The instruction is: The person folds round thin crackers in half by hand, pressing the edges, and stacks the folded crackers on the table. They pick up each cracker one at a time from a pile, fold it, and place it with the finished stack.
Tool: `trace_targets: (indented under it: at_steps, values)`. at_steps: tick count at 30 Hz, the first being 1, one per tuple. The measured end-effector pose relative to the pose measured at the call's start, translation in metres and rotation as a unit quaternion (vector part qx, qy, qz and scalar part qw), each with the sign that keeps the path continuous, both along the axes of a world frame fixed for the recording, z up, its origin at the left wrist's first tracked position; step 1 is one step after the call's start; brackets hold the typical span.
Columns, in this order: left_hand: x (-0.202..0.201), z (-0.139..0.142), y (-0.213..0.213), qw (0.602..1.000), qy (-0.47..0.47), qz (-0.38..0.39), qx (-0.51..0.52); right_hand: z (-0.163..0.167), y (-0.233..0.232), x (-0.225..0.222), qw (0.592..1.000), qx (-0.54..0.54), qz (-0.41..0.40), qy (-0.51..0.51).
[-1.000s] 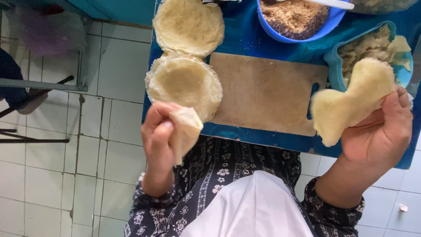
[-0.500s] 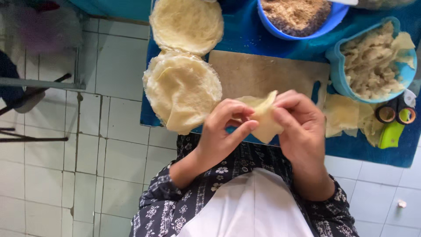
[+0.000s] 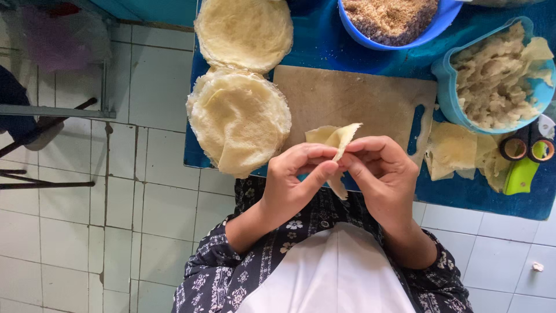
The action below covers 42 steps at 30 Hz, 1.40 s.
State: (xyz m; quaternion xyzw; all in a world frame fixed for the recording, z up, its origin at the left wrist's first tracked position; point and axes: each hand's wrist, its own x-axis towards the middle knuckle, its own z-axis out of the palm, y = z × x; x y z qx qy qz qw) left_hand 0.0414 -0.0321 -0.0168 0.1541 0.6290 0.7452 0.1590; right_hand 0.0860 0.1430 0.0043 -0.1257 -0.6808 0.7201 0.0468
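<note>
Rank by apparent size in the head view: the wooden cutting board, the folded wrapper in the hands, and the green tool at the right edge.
1. Wooden cutting board, clearly largest.
2. Folded wrapper, partly hidden by the left hand and right hand, and nearer the camera.
3. Green tool, about alike with the wrapper; that order is unsure.

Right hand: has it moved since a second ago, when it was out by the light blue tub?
Yes. The right hand has come inward from the light blue tub, meeting the left hand on the folded wrapper below the wooden board.
</note>
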Motion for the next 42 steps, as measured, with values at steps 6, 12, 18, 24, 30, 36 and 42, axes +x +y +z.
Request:
trace_targets:
  at_steps: [6,12,18,24,30,36,42]
  values:
    - [0.002,0.009,-0.003,0.99,0.104,0.03,-0.091,0.004,-0.004,0.002,0.999,0.026,0.027,0.038]
    - [0.004,0.0,-0.009,0.985,-0.167,-0.026,0.04,0.007,-0.007,0.005,0.998,0.031,0.047,0.039]
    - [0.003,-0.003,-0.015,0.989,-0.143,-0.027,0.017,0.013,-0.015,0.001,0.974,0.195,0.054,0.098]
    - [-0.002,0.001,-0.015,0.996,-0.083,-0.023,-0.012,0.01,-0.011,0.003,0.986,0.127,0.073,0.081]
    - [-0.001,0.004,-0.011,0.995,0.043,-0.011,-0.088,-0.009,-0.003,0.009,0.999,0.002,0.031,-0.009]
    - [-0.005,-0.002,-0.016,0.996,-0.07,-0.017,-0.05,-0.019,0.005,0.004,0.989,-0.138,-0.058,0.016]
    - [-0.006,0.001,-0.013,0.996,-0.081,-0.044,0.022,-0.014,-0.002,0.008,0.999,-0.023,0.01,0.04]
